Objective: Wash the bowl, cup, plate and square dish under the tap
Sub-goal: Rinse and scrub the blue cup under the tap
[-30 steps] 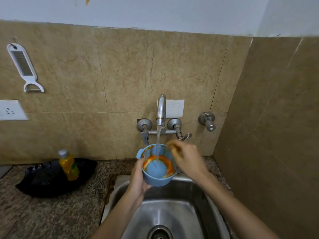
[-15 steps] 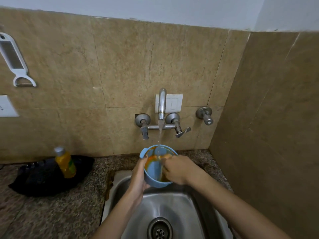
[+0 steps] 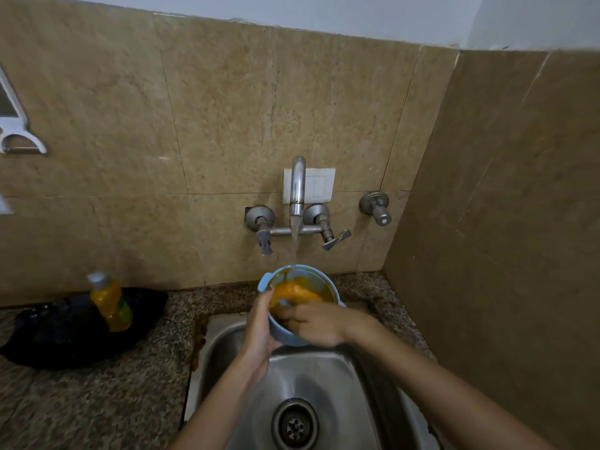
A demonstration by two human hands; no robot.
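Grips blue cup (image 3: 289, 338) round its wall with left hand (image 3: 259, 324), holds it tilted under running tap (image 3: 297, 186) above steel sink (image 3: 324, 378), hooks right hand (image 3: 316, 323) fingers over near rim into orange-smeared inside, beside yellow bottle (image 3: 110, 303) on left counter.

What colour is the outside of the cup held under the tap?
The cup is light blue outside, clearest in the head view.

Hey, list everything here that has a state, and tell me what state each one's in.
Tap, running, stream falling into the bowl.
Bowl, tilted, smeared orange inside, held over the sink.
Left hand, grips the bowl's side.
Right hand, fingers inside the bowl.
Sink, drain unplugged.
Bottle, upright, capped.
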